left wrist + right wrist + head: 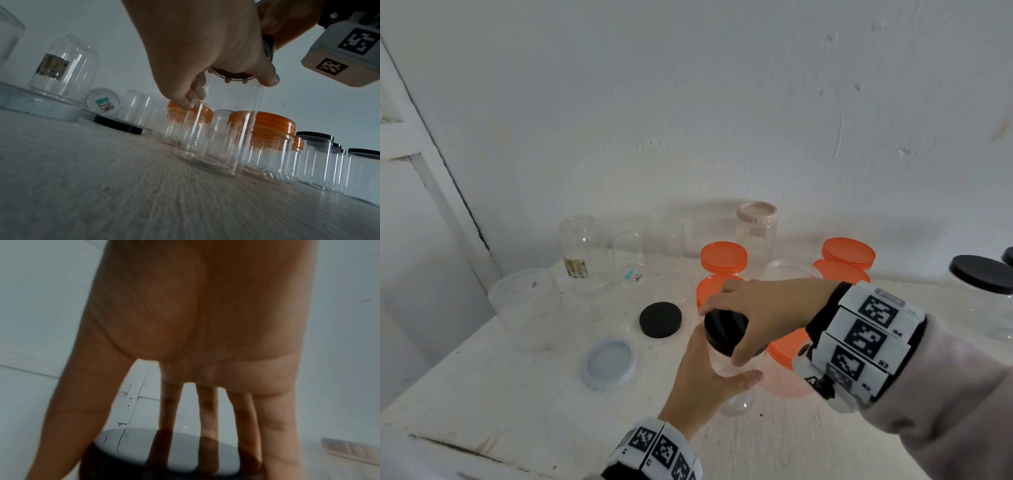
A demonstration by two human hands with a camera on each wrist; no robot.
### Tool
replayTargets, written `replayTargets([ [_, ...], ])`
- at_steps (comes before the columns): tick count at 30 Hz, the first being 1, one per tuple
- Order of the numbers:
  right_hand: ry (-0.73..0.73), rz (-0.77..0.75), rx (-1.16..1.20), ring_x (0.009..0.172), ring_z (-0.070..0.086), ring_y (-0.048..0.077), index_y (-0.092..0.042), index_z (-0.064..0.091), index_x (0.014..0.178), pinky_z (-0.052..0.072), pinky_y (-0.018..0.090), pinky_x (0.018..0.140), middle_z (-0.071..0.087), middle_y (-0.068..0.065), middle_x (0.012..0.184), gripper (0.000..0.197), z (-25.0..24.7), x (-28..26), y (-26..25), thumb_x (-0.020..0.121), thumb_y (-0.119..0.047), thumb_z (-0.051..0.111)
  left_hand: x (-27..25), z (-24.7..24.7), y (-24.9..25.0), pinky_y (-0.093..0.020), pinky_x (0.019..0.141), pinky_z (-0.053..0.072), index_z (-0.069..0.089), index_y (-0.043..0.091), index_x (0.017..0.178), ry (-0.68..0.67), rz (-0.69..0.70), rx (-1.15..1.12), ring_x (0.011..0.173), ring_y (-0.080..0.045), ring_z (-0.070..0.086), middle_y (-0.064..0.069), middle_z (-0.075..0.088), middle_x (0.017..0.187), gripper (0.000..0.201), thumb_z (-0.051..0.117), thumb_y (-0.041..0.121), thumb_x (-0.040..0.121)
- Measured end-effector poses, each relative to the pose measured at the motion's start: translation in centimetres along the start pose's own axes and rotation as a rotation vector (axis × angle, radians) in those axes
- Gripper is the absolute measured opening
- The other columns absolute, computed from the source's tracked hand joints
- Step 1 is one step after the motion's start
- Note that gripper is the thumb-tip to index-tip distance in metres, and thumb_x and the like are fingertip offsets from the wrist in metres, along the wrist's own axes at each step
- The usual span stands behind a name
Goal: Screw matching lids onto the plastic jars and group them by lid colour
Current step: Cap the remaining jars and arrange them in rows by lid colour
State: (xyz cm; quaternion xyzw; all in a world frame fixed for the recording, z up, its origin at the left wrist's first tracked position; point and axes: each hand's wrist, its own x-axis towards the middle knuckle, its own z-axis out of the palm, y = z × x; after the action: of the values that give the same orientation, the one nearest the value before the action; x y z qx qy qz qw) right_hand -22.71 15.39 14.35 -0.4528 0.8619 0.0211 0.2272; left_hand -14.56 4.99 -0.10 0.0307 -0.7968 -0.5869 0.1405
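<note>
Black lid point(724, 334) going onto a clear jar point(222, 129) at the middle of the white counter point(517, 394). My right hand point(760, 311) caps the lid from above, thumb and fingers spread and clamped round its rim. My left hand point(705, 380) wraps the jar's upper wall just under the neck, and its base sits flat on the counter. So I'm in the screwing step, and I'd say the thread isn't fully down, since a bit of neck shows below the lid in the left wrist view. Next: twist clockwise with the right while the left stops the jar spinning, then carry it to the black-lidded jars point(983, 294) far right. Orange-lidded jars point(847, 253) cluster just behind. A spare black lid point(660, 319) and a pale grey lid point(609, 363) lie loose to the left, with uncapped clear jars point(582, 250) beyond.
</note>
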Motion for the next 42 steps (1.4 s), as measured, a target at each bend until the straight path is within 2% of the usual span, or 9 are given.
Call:
replayTargets([
  [3, 0.023, 0.042, -0.036, 0.104, 0.043, 0.017, -0.038, 0.028, 0.142, 0.044, 0.033, 0.084, 0.033, -0.01, 0.117, 0.076, 0.3, 0.2, 0.0, 0.079, -0.059, 0.066, 0.0, 0.0, -0.1, -0.027, 0.102, 0.042, 0.039, 0.039, 0.131, -0.01, 0.001, -0.006, 0.12, 0.0, 0.05, 0.016, 0.055, 0.128, 0.083, 0.087, 0.035, 0.064],
  [7, 0.1, 0.094, -0.097, 0.087, 0.044, 0.017, -0.028, 0.036, 0.134, 0.035, 0.027, 0.066, 0.034, -0.005, 0.108, 0.071, 1.0, 0.6, -0.5, 0.08, -0.072, 0.054, 0.0, 0.0, -0.3, -0.016, 0.098, 0.043, 0.039, 0.042, 0.13, -0.018, -0.01, -0.004, 0.115, 0.011, 0.048, 0.023, 0.054, 0.125, 0.082, 0.087, 0.036, 0.063],
  [14, 0.042, 0.034, -0.081, 0.102, 0.034, 0.016, -0.039, 0.022, 0.145, 0.038, 0.032, 0.078, 0.029, -0.009, 0.109, 0.084, 0.6, 0.4, 0.2, 0.076, -0.056, 0.068, 0.0, 0.0, -0.2, -0.033, 0.106, 0.042, 0.038, 0.039, 0.133, -0.007, 0.01, -0.007, 0.122, 0.0, 0.049, 0.017, 0.054, 0.13, 0.086, 0.086, 0.041, 0.062],
  [20, 0.164, -0.009, -0.091, 0.101, 0.029, 0.015, -0.032, 0.027, 0.143, 0.038, 0.032, 0.08, 0.034, -0.004, 0.113, 0.073, 2.1, 0.1, 0.6, 0.083, -0.061, 0.056, 0.0, 0.0, -0.1, -0.033, 0.103, 0.045, 0.039, 0.04, 0.131, 0.002, 0.036, 0.0, 0.12, -0.001, 0.052, 0.016, 0.055, 0.128, 0.083, 0.085, 0.043, 0.062],
  [27, 0.318, 0.008, -0.106, 0.099, 0.027, 0.018, -0.022, 0.028, 0.144, 0.041, 0.038, 0.093, 0.036, 0.003, 0.123, 0.075, 4.1, -0.3, 0.7, 0.086, -0.066, 0.046, -0.2, 0.3, -0.1, -0.028, 0.098, 0.048, 0.04, 0.048, 0.127, 0.031, 0.058, 0.008, 0.116, 0.002, 0.054, 0.021, 0.057, 0.124, 0.08, 0.084, 0.047, 0.06],
  [31, 0.497, 0.054, -0.184, 0.095, 0.024, 0.018, -0.021, 0.03, 0.142, 0.036, 0.033, 0.088, 0.039, 0.005, 0.124, 0.071, 5.9, 0.3, 0.1, 0.088, -0.068, 0.03, 0.1, 0.5, 0.0, -0.028, 0.093, 0.052, 0.044, 0.044, 0.126, 0.036, 0.11, -0.022, 0.114, -0.004, 0.058, 0.017, 0.06, 0.121, 0.075, 0.087, 0.036, 0.064],
  [34, 0.563, 0.093, -0.11, 0.1, 0.03, 0.021, -0.023, 0.028, 0.142, 0.036, 0.032, 0.087, 0.038, 0.003, 0.127, 0.07, 7.1, 0.6, -0.2, 0.088, -0.067, 0.026, 0.3, 0.0, 0.1, -0.032, 0.097, 0.051, 0.041, 0.039, 0.13, -0.016, 0.053, -0.008, 0.115, -0.003, 0.056, 0.017, 0.057, 0.123, 0.081, 0.087, 0.035, 0.064],
  [39, 0.612, 0.098, 0.04, 0.108, 0.035, 0.022, -0.026, 0.025, 0.144, 0.042, 0.034, 0.091, 0.033, 0.0, 0.134, 0.073, 7.9, 0.6, 0.3, 0.084, -0.068, 0.03, 1.2, -4.6, 0.4, -0.013, 0.099, 0.033, 0.027, 0.05, 0.131, -0.284, 0.033, 0.363, 0.123, 0.014, 0.034, 0.029, 0.031, 0.136, 0.082, 0.079, 0.05, 0.069],
  [42, 0.623, 0.101, 0.046, 0.108, 0.035, 0.022, -0.027, 0.025, 0.145, 0.043, 0.035, 0.092, 0.032, -0.002, 0.135, 0.072, 8.2, 0.7, 0.3, 0.087, -0.068, 0.036, 2.4, -8.8, 0.8, -0.006, 0.104, 0.024, 0.037, 0.035, 0.135, -0.245, 0.104, 0.569, 0.126, 0.004, 0.036, 0.02, 0.034, 0.136, 0.07, 0.076, 0.04, 0.078],
])
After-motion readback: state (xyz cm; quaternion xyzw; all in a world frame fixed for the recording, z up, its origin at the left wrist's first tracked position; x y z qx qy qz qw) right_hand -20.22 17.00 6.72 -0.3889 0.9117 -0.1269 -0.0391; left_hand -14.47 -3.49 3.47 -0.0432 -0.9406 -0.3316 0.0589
